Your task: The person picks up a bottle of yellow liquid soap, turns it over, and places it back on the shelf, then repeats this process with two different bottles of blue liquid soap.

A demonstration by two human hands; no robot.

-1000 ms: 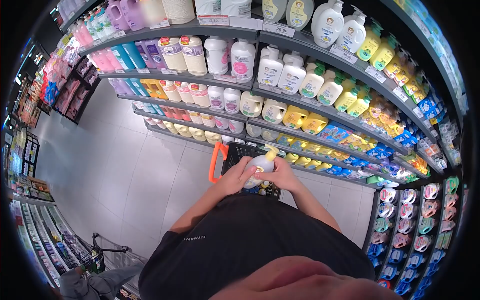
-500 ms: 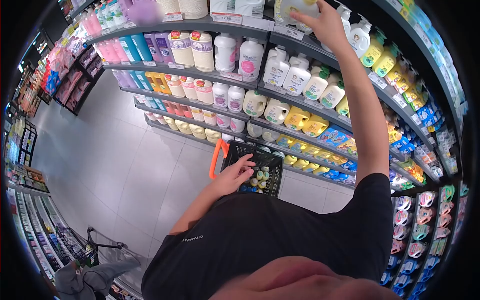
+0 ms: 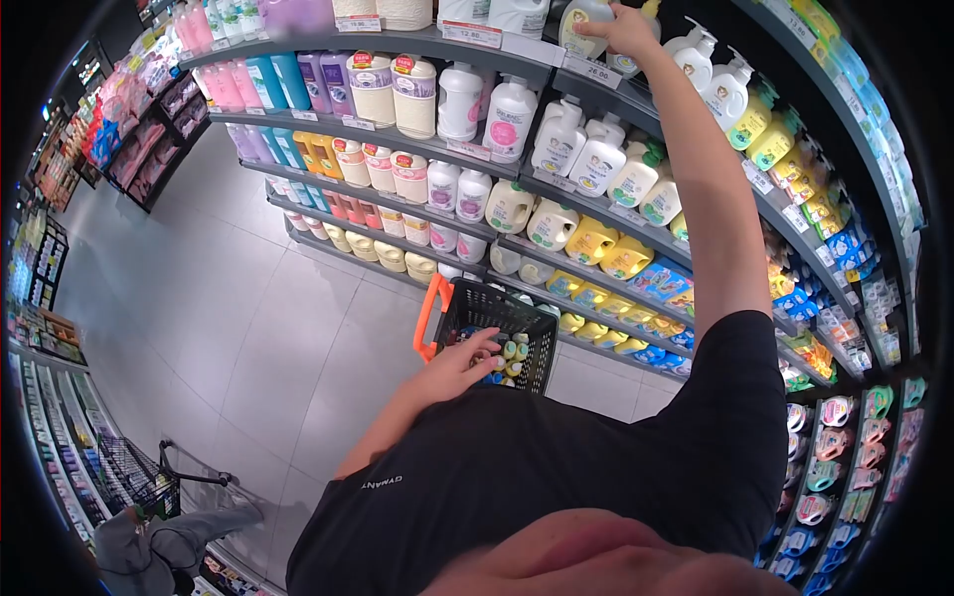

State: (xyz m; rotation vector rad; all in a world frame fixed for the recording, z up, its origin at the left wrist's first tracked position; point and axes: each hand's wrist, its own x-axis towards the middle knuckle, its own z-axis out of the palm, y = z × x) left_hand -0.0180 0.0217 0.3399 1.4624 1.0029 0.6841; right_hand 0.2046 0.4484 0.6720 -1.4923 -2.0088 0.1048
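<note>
My right hand (image 3: pixel 628 32) reaches up to the upper shelf, its fingers closed around the top of a pale translucent bottle (image 3: pixel 584 24) that stands above the price rail. Right beside it is another pale bottle with a yellow top, partly behind my hand. Over the near left part of a black shopping basket (image 3: pixel 537 323) with an orange handle (image 3: pixel 425 316), my left hand (image 3: pixel 465 366) hovers with fingers spread and holds nothing. Several small bottles with green and yellow parts (image 3: pixel 512 360) lie inside the basket.
Long grey shelves (image 3: pixel 407 129) of bottles and pouches curve across the front and right. White pump bottles (image 3: pixel 727 87) stand right of my right hand. A person in grey trousers (image 3: pixel 199 536) is at the lower left beside a shopping cart (image 3: pixel 134 477).
My right hand and the bottle at it have shifted slightly left and lower in the view. My left hand sits a little lower over the basket. The shelves appear slightly shifted.
</note>
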